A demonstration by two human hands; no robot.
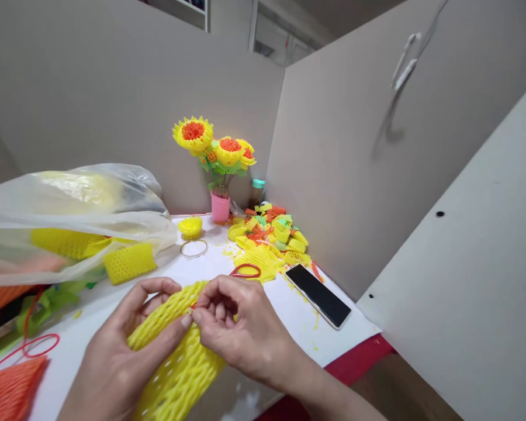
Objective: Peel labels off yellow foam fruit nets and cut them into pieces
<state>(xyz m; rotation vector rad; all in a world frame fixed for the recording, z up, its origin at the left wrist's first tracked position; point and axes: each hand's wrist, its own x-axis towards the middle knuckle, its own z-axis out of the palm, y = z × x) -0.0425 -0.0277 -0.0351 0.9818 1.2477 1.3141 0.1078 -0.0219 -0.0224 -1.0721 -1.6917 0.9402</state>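
My left hand (125, 351) is closed around a yellow foam fruit net (175, 368), thumb on top and fingers behind it. The net is a bulky mesh sleeve, folded at its upper edge, its lower part running out of the frame. My right hand (241, 327) pinches at the net's upper edge, thumb and index finger together close to the left thumb tip. A tiny bit of red string (193, 306) shows at the pinch; most of it is hidden by the fingers. A red loop (246, 270), perhaps a scissors handle, lies just beyond the right hand.
Foam scraps (276, 231) are heaped behind, near a phone (319, 295). Foam sunflowers stand in a pink pot (220, 207). A yellow foam cup (190, 227) and a ring (193, 249) lie mid-table. A plastic bag (70, 199), red cord (39, 345) and orange net (13, 386) occupy the left.
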